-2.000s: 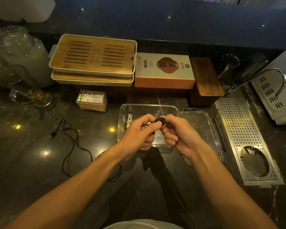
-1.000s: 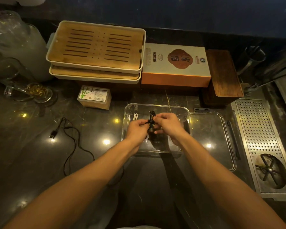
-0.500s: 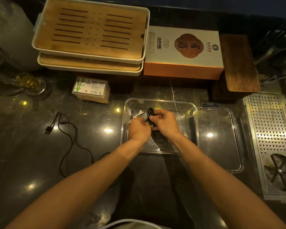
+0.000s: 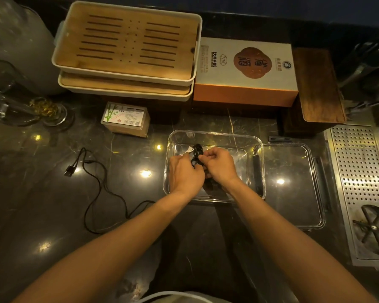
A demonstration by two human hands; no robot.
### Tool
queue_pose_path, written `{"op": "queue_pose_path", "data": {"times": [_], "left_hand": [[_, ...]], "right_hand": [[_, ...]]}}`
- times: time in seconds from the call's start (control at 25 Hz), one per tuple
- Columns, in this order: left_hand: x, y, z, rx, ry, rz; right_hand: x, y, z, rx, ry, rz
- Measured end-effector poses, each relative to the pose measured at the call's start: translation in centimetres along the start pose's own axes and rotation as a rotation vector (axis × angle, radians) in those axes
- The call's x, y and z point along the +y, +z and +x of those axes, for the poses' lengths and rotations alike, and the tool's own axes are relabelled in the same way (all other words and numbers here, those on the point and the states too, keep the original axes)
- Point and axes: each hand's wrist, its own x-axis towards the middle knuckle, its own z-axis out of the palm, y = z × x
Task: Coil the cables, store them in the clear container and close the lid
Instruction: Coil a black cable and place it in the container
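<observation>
A clear container (image 4: 214,134) stands open on the dark counter. Inside it, my left hand (image 4: 184,172) and my right hand (image 4: 220,166) both pinch a coiled black cable (image 4: 197,154), held low over the container floor. A bit of white cable (image 4: 187,150) shows just left of the coil inside the container. The clear lid (image 4: 293,184) lies flat to the right, touching the container. A second black cable (image 4: 96,189) sprawls uncoiled on the counter to the left, its plug end at the upper left.
Stacked wooden tea trays (image 4: 127,44), an orange and white box (image 4: 245,68) and a wooden block (image 4: 317,84) line the back. A small labelled box (image 4: 126,119) sits left of the container. A perforated metal drain tray (image 4: 363,182) lies at the right, glassware (image 4: 31,110) at the left.
Both hands carried the coiled black cable forward from above the counter and lowered it into the clear container. The camera tilted further down.
</observation>
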Motion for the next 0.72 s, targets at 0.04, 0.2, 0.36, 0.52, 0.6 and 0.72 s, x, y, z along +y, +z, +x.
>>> {"op": "queue_pose_path", "data": {"times": [0.04,0.2,0.36,0.52,0.6,0.72], "left_hand": [[0.1,0.0,-0.1,-0.005,0.016,0.075],[0.7,0.3,-0.2,-0.051,0.017,0.119],[0.6,-0.3,0.5,-0.098,-0.068,-0.246],[0.7,-0.7,0.4,-0.066,-0.092,-0.285],[1.0,-0.9,0.1,-0.089,-0.06,-0.3],[1.4,-1.5,-0.3,-0.066,-0.031,-0.335]], "right_hand": [[-0.2,-0.1,0.0,-0.004,-0.005,-0.002],[-0.5,-0.4,0.3,-0.011,0.004,0.001],[-0.3,-0.2,0.5,-0.02,0.005,0.022],[-0.1,0.1,0.3,0.002,-0.002,0.007],[-0.1,0.2,0.2,0.015,-0.014,-0.048],[-0.4,0.1,-0.4,0.01,-0.043,-0.102]]}}
